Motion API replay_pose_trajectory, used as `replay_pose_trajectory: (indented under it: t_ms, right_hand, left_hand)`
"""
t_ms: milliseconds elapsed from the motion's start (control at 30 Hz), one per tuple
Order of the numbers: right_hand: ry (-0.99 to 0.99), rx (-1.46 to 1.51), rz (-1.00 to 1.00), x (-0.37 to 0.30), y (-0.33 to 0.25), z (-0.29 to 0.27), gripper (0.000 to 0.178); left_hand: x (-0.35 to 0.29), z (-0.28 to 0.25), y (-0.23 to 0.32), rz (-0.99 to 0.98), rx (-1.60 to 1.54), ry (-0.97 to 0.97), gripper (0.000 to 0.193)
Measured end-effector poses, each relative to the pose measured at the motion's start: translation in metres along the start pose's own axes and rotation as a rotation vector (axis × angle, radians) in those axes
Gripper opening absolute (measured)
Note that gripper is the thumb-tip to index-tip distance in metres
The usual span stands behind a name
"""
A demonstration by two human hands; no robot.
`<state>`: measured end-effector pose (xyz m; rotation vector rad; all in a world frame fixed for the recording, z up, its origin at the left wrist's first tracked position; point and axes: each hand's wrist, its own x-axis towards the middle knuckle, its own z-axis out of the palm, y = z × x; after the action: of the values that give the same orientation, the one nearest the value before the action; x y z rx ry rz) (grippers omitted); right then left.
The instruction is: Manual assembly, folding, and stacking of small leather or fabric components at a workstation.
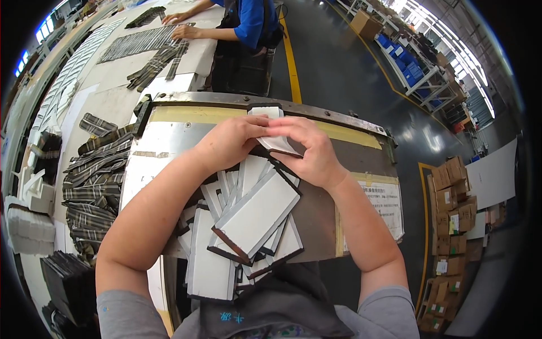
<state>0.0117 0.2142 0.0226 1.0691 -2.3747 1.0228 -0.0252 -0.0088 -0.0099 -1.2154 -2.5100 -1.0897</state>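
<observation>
Near the far edge of the metal-topped table (186,133), both my hands hold a white rectangular panel (278,144) with dark edging. It runs beneath my fingers and bends slightly at its near right corner. My left hand (228,140) is closed at the panel's left side, its fingertips meeting those of the other hand. On the right, my right hand (314,151) grips it, fingers laid across the top and thumb at the near edge. Between my forearms lies a loose, overlapping pile of similar white panels with dark ends (259,209), overhanging the table's near edge.
A metal rail (305,109) borders the table's far side. Plaid fabric pieces (96,181) are heaped at left, beside a stack of dark pieces (68,282). A co-worker's hands (183,31) rest on fabric at the far table. Cardboard boxes (451,226) stand at right.
</observation>
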Motion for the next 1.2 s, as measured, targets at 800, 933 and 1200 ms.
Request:
replay_pose_trajectory:
  t_ms: [800,933,1200]
  right_hand:
    - [-0.093,-0.366,0.125,-0.016,0.024,0.016,0.038]
    - [-0.087,-0.321,0.115,-0.013,0.023,0.013,0.037]
    - [0.139,-0.315,0.017,-0.009,0.016,0.005,0.028]
  left_hand:
    - [-0.008,-0.012,0.016,-0.171,0.391,0.066,0.024]
    - [-0.008,-0.012,0.018,-0.154,0.395,0.076,0.025]
    - [-0.003,-0.013,0.021,-0.157,0.399,0.111,0.034]
